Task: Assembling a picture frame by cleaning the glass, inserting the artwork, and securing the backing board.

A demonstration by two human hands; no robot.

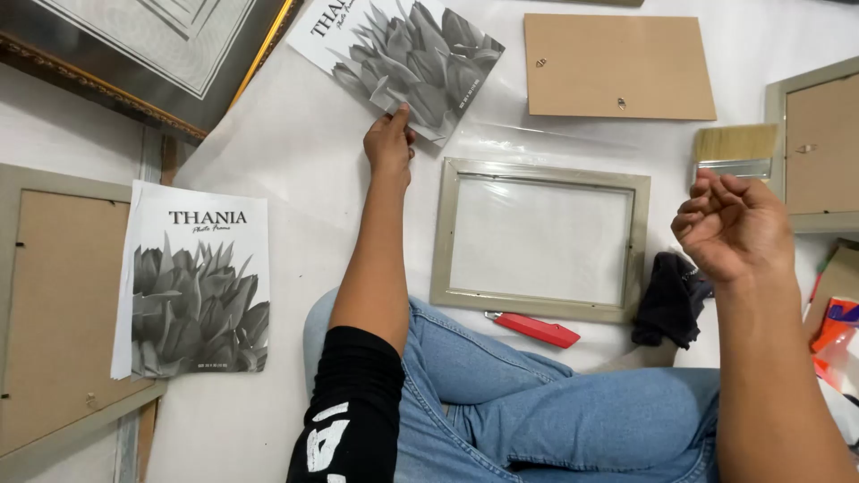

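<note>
At the far left, a frame (54,304) is laid face down on the white surface (295,161), its brown backing up. A stack of prints (192,282) (grey leaves under a white band) is rested partly over its right edge. Above, at the top left corner, part of a dark gilt frame (143,54) is seen.

Further right, the left hand (389,139) is stretched forward from a black sleeve. Its fingers are closed together on the lower corner of a print (403,58), which is lain tilted on the surface and is pinched at its edge.

Just right of that hand, an empty frame (541,237) is laid flat in front of the person's jeans, with clear film behind it. A red cutter (537,328) is placed touching its lower edge. A backing board (617,67) is laid above it, well apart.

The right hand (734,224) is raised above the surface, fingers curled loosely inward toward the palm; nothing is seen held in it. A brush (735,152) is lain just beyond it, a black cloth (671,300) below it, and another frame (819,148) at the right edge.
</note>
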